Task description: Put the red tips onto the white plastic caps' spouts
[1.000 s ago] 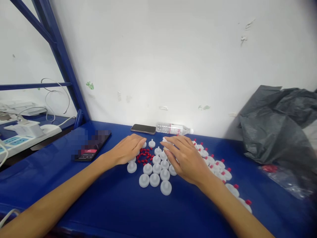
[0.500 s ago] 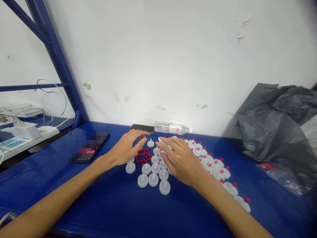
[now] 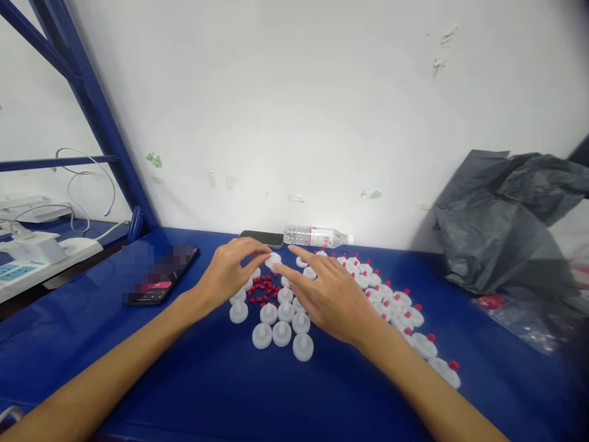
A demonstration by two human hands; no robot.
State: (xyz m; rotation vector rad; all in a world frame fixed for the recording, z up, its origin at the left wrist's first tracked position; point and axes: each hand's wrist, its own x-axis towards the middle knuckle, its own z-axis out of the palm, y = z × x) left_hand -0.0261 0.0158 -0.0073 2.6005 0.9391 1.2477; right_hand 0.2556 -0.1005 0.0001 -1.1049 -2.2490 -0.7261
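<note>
Between the thumb and fingertips of my left hand (image 3: 232, 267) is a round white plastic cap (image 3: 273, 260) with a nozzle, tilted just above the blue tabletop (image 3: 207, 380). My right hand (image 3: 329, 285) hovers to its right, fingers apart; the thumb tip is beside the cap, and I cannot tell if it touches. Small red caps (image 3: 262, 290) lie scattered below the hands. Around them stand several plain white nozzle caps (image 3: 281, 333). At the right, partly behind my right hand and forearm, is a group of white nozzle caps topped with red caps (image 3: 424, 345).
By the wall lie a dark phone (image 3: 262, 238) and a clear water bottle (image 3: 317, 236). A larger phone (image 3: 163, 279) is on the left. A grey plastic bag (image 3: 501, 215) and a clear bag (image 3: 519, 322) sit at the right. A power strip (image 3: 50, 264) stands beyond the blue frame (image 3: 103, 116).
My left hand has closed on the white nozzle cap, which stood on the table before and is now tilted. My right hand's thumb has moved left towards it. The view has shifted slightly.
</note>
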